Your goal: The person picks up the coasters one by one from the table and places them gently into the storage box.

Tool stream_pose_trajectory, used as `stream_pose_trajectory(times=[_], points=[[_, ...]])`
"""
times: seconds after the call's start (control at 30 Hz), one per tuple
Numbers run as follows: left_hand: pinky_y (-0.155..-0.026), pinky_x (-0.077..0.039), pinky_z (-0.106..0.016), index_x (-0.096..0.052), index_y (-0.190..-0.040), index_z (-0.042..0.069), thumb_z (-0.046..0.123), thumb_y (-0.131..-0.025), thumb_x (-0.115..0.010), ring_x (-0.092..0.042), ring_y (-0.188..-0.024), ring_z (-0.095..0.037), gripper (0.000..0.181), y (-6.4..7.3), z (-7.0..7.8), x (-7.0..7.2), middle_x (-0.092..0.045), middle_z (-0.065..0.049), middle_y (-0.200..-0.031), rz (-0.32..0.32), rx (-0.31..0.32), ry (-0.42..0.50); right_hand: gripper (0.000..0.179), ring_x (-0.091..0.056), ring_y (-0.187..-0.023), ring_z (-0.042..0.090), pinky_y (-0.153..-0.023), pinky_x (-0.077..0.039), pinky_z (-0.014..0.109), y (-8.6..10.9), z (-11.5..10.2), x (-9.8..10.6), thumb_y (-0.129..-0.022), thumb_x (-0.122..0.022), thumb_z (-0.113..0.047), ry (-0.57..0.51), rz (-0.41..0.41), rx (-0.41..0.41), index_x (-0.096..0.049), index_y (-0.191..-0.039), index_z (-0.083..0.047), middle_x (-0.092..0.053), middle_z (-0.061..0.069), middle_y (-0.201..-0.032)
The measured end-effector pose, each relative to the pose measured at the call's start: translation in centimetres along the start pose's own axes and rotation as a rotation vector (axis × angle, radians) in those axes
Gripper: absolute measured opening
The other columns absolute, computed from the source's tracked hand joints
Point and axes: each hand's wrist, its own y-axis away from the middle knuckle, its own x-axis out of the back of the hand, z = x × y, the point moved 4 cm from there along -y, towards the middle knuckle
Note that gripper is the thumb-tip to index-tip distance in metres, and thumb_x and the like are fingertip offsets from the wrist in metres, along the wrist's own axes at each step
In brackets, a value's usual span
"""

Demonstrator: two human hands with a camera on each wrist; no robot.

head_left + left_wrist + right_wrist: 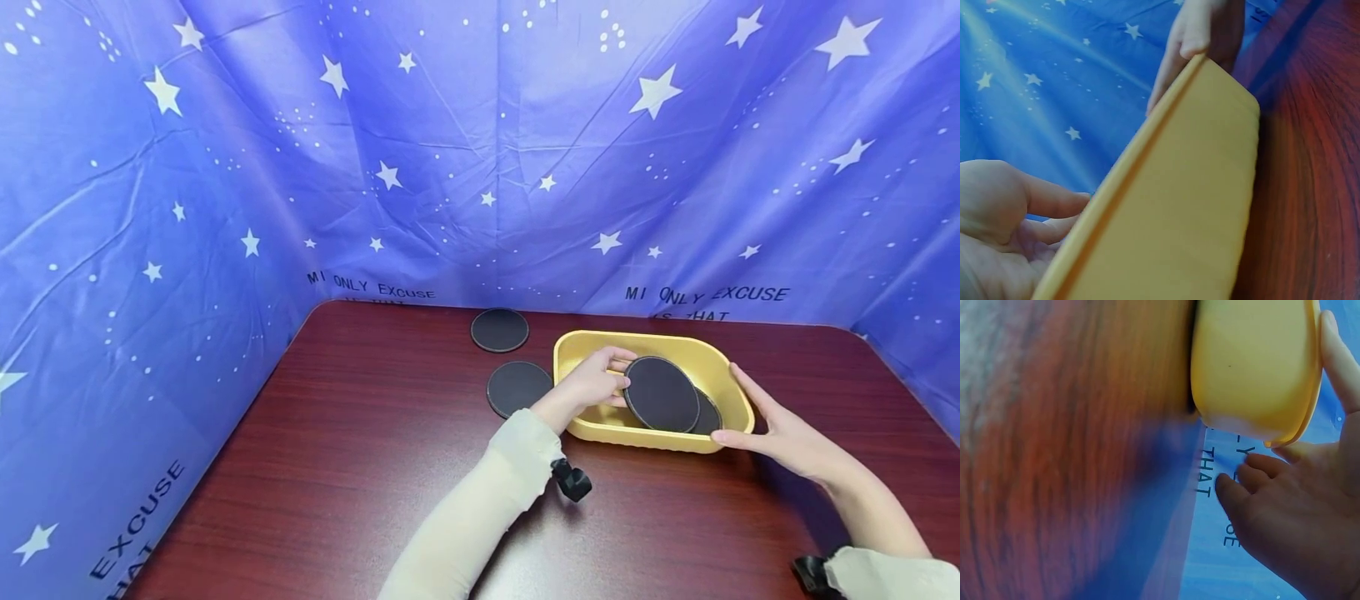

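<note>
A yellow oblong basin [637,436] stands on the table. Inside its left half, my left hand [592,385] pinches a black round coaster [662,394] by its left edge, and the coaster tilts up facing me. Behind it a second black coaster [708,412] shows in part, in the basin's right end. My right hand [787,437] grips the right end of the basin, thumb on the near rim and fingers along the right side. In the left wrist view the basin's wall [1166,181] hides the coaster and my left fingertips.
Two more black round coasters lie left of the basin: one [499,330] at the back, one [517,388] nearer, partly behind my left wrist. A blue star-printed curtain [480,150] hangs close behind the dark red wooden table [337,467] and along its sides.
</note>
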Motion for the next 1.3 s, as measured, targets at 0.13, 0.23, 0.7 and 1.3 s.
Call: stream_pose_trajectory(times=[0.13, 0.23, 0.7, 1.3], points=[[-0.087, -0.061, -0.043, -0.056, -0.129, 0.001, -0.012, -0.095, -0.05, -0.07, -0.095, -0.035, 0.037, -0.4, -0.7, -0.4, -0.062, -0.012, -0.109, 0.012, 0.049, 0.006, 0.106, 0.009, -0.145, -0.012, -0.107, 0.001, -0.002, 0.1, -0.3, -0.1, -0.088, -0.072, -0.01, 0.07, 0.054, 0.104, 0.004, -0.161, -0.02, 0.009, -0.003, -0.169], [-0.086, -0.061, -0.042, -0.057, -0.129, 0.002, -0.012, -0.095, -0.051, -0.07, -0.098, -0.036, 0.037, -0.4, -0.8, -0.5, -0.065, -0.014, -0.112, 0.014, 0.058, -0.021, 0.108, 0.002, -0.137, -0.024, -0.097, -0.006, -0.011, 0.1, -0.6, 0.0, -0.084, -0.075, -0.004, 0.096, 0.091, 0.174, 0.0, -0.161, -0.017, 0.003, -0.027, -0.163], [-0.112, -0.042, -0.022, -0.05, -0.143, -0.001, 0.0, -0.097, -0.055, -0.052, -0.135, -0.019, 0.047, -0.4, -0.5, -0.5, -0.057, -0.014, -0.144, -0.019, 0.029, -0.405, 0.106, -0.009, -0.137, -0.026, -0.101, -0.013, -0.009, -0.3, -1.3, 0.1, -0.081, -0.076, 0.002, 0.077, 0.112, 0.25, -0.008, -0.161, -0.013, -0.01, -0.036, -0.155], [-0.086, -0.058, -0.024, -0.061, -0.133, 0.002, -0.003, -0.091, -0.058, -0.066, -0.104, -0.021, 0.042, -0.3, -0.9, -0.6, -0.062, -0.013, -0.13, 0.014, 0.067, -0.334, 0.105, -0.007, -0.132, -0.03, -0.097, -0.009, -0.011, -0.2, -1.6, 0.5, -0.08, -0.081, -0.009, 0.177, 0.126, 0.209, -0.014, -0.16, -0.008, -0.007, -0.028, -0.161]])
